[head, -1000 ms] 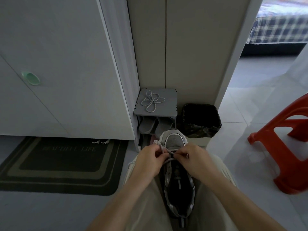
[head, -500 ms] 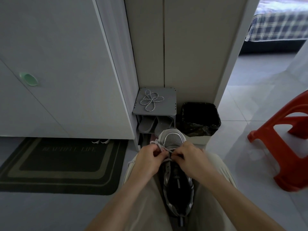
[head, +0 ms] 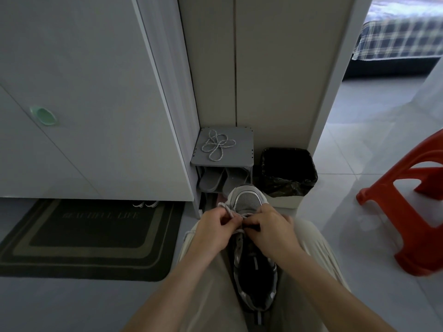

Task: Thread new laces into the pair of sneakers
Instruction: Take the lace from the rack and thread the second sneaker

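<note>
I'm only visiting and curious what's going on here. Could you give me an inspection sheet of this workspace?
Surface: person's lap over pale floor tiles.
Job's things: sneaker on the lap, toe pointing away; lace at its front eyelets; spare lace looped on the grey rack.
Clutter: slippers in the rack, black bin, red stool, doormat.
Hands: left hand and right hand both pinch the lace.
Cables: nothing seen.
Surroundings: white cupboard, checked bed through the doorway.

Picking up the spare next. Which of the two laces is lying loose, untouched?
The coiled lace on the grey shoe rack; nothing touches it. The other lace is pinched by the left hand and right hand over the sneaker.
</note>
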Action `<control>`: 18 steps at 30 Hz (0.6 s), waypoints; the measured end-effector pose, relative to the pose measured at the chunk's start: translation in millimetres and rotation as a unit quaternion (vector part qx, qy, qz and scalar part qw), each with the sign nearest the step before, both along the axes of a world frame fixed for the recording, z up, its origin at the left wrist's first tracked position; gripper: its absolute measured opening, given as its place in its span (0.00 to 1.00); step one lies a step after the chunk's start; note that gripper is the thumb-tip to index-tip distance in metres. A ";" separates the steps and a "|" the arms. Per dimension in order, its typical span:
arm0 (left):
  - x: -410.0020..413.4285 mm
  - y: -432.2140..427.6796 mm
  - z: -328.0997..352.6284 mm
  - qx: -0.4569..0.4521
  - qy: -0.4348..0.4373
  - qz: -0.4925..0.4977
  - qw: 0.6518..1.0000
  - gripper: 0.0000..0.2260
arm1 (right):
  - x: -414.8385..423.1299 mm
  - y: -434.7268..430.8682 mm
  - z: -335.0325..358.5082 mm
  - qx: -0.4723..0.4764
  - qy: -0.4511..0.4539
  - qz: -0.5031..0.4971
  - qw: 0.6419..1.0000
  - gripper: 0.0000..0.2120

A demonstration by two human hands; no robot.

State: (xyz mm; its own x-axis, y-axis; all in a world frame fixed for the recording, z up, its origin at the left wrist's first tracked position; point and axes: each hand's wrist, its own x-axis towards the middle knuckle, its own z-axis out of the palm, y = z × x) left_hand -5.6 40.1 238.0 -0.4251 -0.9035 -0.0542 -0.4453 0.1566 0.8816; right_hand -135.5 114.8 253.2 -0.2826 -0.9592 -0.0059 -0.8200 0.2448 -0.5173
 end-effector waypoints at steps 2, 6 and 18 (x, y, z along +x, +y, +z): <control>0.4 -0.4 -0.4 0.006 0.002 0.008 1.000 0.04 | 1.7 -2.6 0.4 -0.001 -0.016 -0.010 1.000 0.09; 1.4 1.8 4.0 0.033 -0.005 -0.034 0.999 0.09 | 1.9 -0.6 -3.3 -0.010 -0.022 -0.018 1.000 0.07; 15.0 5.8 10.7 0.048 -0.036 -0.052 0.997 0.09 | -16.8 30.6 -4.0 -0.142 0.056 -0.052 0.987 0.08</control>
State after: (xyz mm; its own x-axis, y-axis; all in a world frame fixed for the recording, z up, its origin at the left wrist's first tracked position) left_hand 9.3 46.0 248.7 -0.5089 -0.8436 -0.1715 -0.4929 0.1222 0.8614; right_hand -152.3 145.4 249.3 -0.3624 -0.8836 0.2966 -0.8546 0.1881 -0.4839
